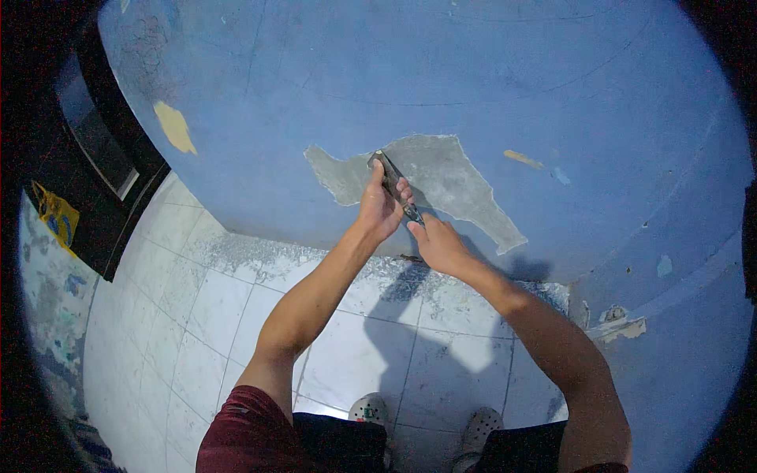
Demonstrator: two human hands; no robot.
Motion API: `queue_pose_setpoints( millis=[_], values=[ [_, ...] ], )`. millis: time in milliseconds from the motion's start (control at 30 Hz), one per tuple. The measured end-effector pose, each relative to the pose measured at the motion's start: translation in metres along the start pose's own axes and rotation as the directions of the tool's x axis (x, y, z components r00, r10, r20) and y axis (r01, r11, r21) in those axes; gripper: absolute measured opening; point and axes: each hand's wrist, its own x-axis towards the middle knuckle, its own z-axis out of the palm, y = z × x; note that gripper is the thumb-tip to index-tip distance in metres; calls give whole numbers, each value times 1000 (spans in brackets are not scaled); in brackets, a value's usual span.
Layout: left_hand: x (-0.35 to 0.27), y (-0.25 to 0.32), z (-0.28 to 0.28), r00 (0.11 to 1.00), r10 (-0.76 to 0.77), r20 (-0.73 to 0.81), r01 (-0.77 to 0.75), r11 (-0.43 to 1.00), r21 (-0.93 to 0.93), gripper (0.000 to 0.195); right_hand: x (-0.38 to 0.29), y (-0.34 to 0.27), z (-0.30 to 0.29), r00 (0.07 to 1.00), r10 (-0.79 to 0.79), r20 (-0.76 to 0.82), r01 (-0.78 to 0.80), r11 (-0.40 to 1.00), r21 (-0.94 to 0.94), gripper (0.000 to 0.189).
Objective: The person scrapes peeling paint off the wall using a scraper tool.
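Both of my hands are on one dark hand tool with a long flat body [390, 177], held slantwise against the blue wall [355, 71]; its exact kind is hard to tell. My left hand [383, 204] grips the upper part, thumb along the near face and fingers curled round the far edge. Lower right, my right hand [439, 241] closes round the lower end. Behind the tool lies an irregular grey patch [449, 171] of bared plaster with ragged paint edges. The tool's top reaches this patch's upper edge; whether it touches the wall cannot be told.
White floor tiles [355, 355] with pale debris along the wall's foot. A dark doorway or frame [118, 130] stands left, a yellow bag [59, 216] near it. Damaged plaster [621, 325] shows at the lower right corner. My clogs [368, 408] are below.
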Motion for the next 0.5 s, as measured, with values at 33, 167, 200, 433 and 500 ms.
queue_pose_setpoints(
  millis=[33, 167, 200, 433, 500],
  values=[
    [0, 1, -2, 1000, -6, 0, 6, 1000, -7, 44, 0, -1, 1, 1000, 16, 12, -16, 1000, -18, 36],
    [2, -3, -2, 1000, 1, 26, -1, 1000, -1, 41, 4, 9, 12, 999, 33, 4, -33, 999, -23, 35],
    [2, -1, -4, 999, 5, 42, -4, 1000, -24, 41, 3, 2, 11, 1000, 31, 3, -31, 999, -22, 35],
    [-1, -1, -8, 999, 37, 34, -33, 993, -113, 42, -5, -13, 1, 998, 53, 23, -52, 998, -22, 37],
    [-1, 2, -9, 998, 31, 56, -24, 993, -112, 42, -4, -18, 0, 997, 66, 46, -65, 998, -14, 39]
  ],
)
